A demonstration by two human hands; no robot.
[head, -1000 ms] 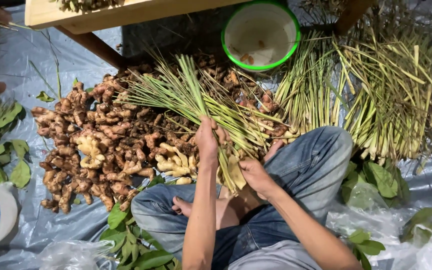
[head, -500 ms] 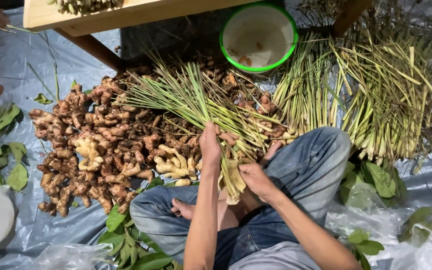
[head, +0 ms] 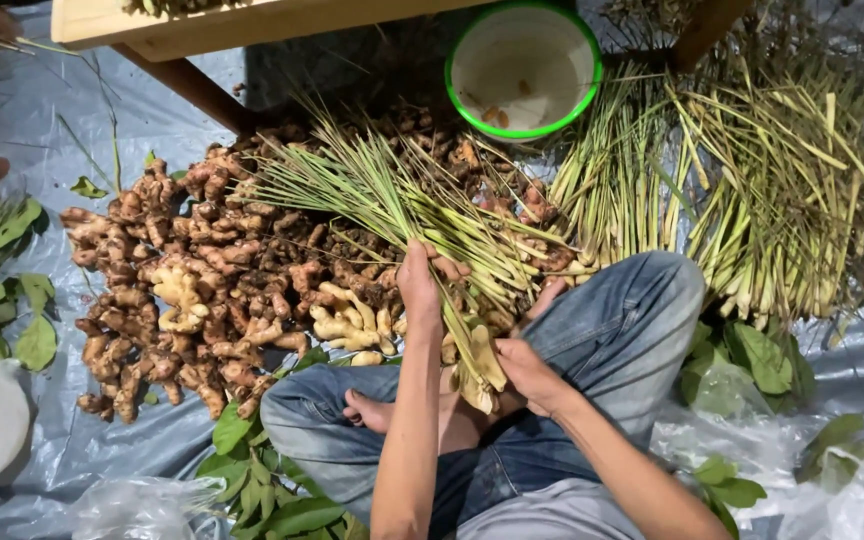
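— What are the hands doing?
— The left hand (head: 420, 285) has its fingers wrapped around a bundle of lemongrass (head: 402, 205), which slants from the lap out over the ginger pile (head: 202, 290). The right hand (head: 522, 368) pinches the bundle's pale root end above the jeans (head: 612, 340).
— Anything nearby?
— A green-rimmed bowl (head: 524, 68), more stalks (head: 752, 180), and a grey plastic sheet (head: 72, 450).
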